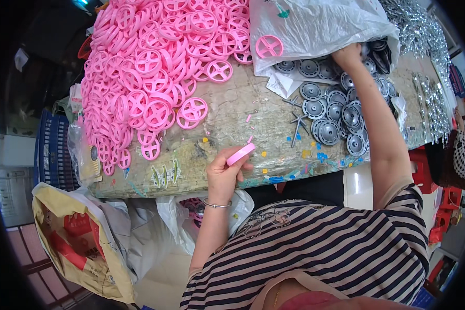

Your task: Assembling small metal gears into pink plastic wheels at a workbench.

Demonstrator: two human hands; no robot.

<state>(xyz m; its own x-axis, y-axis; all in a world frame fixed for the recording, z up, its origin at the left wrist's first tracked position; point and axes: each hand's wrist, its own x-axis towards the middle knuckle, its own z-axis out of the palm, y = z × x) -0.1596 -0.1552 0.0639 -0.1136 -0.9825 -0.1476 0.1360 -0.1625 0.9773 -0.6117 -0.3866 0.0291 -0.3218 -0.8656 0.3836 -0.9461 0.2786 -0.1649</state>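
My left hand [225, 168] is closed around a pink plastic wheel [241, 154], seen nearly edge-on, above the table's near edge. My right arm stretches far forward, and my right hand [348, 56] reaches in at the mouth of a white plastic sack [320, 28]. Its fingers are hidden among the grey discs there. Silver-grey wheel discs [326, 132] spill from the sack toward me. A large heap of pink spoked wheels [155, 77] covers the left of the table. One pink wheel [269, 47] lies on the sack.
The worn table [232, 116] carries paint flecks and small pink scraps. Grey star-shaped pieces [298, 124] lie beside the discs. Silver tinsel-like strips [421, 31] pile at the far right. Below the table's left edge stand an open paper sack [49, 206] and a white plastic bag [173, 219].
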